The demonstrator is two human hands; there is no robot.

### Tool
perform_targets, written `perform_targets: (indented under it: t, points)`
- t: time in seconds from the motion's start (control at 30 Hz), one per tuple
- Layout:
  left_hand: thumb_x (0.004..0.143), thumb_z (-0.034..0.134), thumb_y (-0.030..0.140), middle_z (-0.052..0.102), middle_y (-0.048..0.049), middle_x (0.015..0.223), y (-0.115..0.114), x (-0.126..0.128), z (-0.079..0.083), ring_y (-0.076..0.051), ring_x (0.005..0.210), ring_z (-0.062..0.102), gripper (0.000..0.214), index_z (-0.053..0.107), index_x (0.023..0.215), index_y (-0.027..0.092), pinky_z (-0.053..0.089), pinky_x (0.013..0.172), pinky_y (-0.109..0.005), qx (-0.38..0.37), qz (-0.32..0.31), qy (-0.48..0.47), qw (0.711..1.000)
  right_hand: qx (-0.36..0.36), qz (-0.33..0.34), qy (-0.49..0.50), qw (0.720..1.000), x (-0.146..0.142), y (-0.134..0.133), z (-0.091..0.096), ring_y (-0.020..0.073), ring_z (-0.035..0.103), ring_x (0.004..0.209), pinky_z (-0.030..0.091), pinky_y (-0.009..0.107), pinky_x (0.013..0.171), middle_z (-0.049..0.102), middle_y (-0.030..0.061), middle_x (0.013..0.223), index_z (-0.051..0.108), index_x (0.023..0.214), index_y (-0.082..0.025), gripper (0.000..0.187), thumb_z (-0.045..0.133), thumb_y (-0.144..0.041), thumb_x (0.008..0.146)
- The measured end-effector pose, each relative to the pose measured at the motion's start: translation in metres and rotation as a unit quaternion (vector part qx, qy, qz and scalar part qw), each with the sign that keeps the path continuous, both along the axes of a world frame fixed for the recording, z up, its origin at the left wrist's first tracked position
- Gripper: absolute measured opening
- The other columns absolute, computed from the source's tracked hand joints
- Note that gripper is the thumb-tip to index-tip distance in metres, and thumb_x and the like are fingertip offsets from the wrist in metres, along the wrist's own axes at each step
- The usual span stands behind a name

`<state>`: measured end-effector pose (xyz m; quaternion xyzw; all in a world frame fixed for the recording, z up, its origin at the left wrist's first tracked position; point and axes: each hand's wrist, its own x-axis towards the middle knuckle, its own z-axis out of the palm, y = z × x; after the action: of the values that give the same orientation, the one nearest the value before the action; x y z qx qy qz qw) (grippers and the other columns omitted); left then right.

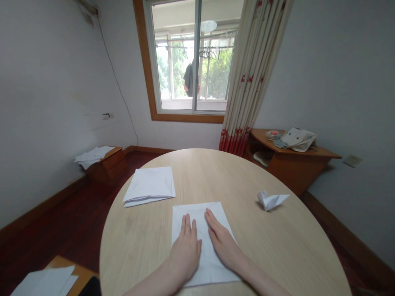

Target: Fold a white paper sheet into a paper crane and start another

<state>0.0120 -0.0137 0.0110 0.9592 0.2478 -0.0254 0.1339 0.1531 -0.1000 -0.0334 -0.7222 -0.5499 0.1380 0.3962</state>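
Observation:
A white sheet of paper (202,267) lies flat on the round wooden table, near its front edge. My left hand (187,250) rests on the left half of the sheet, fingers stretched out and pointing away from me. On the right half lies my right hand (222,240), also flat, its fingers slanting toward the middle. Neither hand grips anything. Parts of the sheet are hidden under both hands and forearms. To the right sits a folded white paper figure (270,201) with a pointed end, apart from my hands.
A stack of white paper (151,183) lies at the table's (210,172) left. More sheets rest on a low wooden cabinet (112,162) and at the lower left (46,281). A corner desk (286,158) with a cloth bag (299,139) stands by the curtain (253,82).

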Motion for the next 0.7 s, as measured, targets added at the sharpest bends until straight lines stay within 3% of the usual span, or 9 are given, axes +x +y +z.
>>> perform_targets:
  t: [0.13,0.23,0.33,0.43,0.57,0.7]
  points:
    - [0.096,0.035,0.029,0.02,-0.0222,0.149,0.012,0.008,-0.032,-0.033,0.139,0.013,0.055,0.03,0.142,0.0,0.027,0.111,-0.046,0.086,-0.044,-0.079,0.992,-0.02,0.035,-0.101,0.994,0.01,0.0,-0.01,0.0187,0.017,0.14,0.024,0.044,0.115,0.022,0.0055,0.153,0.027,0.146,-0.02,0.052,0.03,-0.016,0.094]
    - [0.098,0.033,0.037,0.024,-0.0214,0.149,0.026,0.015,-0.041,-0.031,0.139,0.016,0.057,0.03,0.142,0.001,0.025,0.112,-0.045,0.117,-0.088,-0.117,0.982,-0.049,0.043,-0.182,0.981,0.019,-0.001,-0.009,0.021,0.018,0.14,0.026,0.043,0.114,0.027,0.0108,0.151,0.031,0.144,-0.013,0.049,0.03,-0.018,0.095]
    - [0.099,0.029,0.037,0.019,-0.0199,0.15,0.04,0.023,-0.036,-0.028,0.14,0.012,0.057,0.025,0.144,0.001,0.021,0.114,-0.044,0.098,-0.149,-0.099,0.979,-0.07,0.039,-0.236,0.968,0.028,0.0,-0.007,0.0224,0.02,0.139,0.028,0.044,0.113,0.028,0.0124,0.15,0.031,0.144,-0.012,0.048,0.028,-0.022,0.097]
    - [0.1,0.028,0.04,0.013,-0.0188,0.151,0.053,0.029,-0.029,-0.025,0.141,0.006,0.06,0.02,0.145,0.002,0.018,0.115,-0.043,0.066,-0.2,-0.087,0.974,-0.092,0.041,-0.263,0.959,0.036,-0.001,-0.001,0.0225,0.019,0.14,0.023,0.049,0.114,0.026,0.0077,0.151,0.025,0.146,-0.019,0.049,0.028,-0.03,0.099]
    - [0.099,0.029,0.042,0.007,-0.0163,0.153,0.063,0.029,-0.022,-0.023,0.141,0.002,0.063,0.013,0.148,0.005,0.014,0.116,-0.043,0.019,-0.226,-0.071,0.971,-0.134,0.076,-0.25,0.956,0.044,-0.005,0.011,0.0217,0.019,0.14,0.02,0.049,0.115,0.021,0.0039,0.152,0.019,0.147,-0.023,0.05,0.027,-0.038,0.1]
    - [0.098,0.034,0.044,0.003,-0.0144,0.153,0.065,0.023,-0.014,-0.023,0.141,0.0,0.067,0.008,0.149,0.009,0.013,0.115,-0.042,-0.03,-0.235,-0.054,0.97,-0.118,0.092,-0.228,0.962,0.046,-0.008,0.019,0.021,0.022,0.139,0.021,0.048,0.115,0.023,0.0016,0.151,0.019,0.146,-0.029,0.049,0.031,-0.037,0.099]
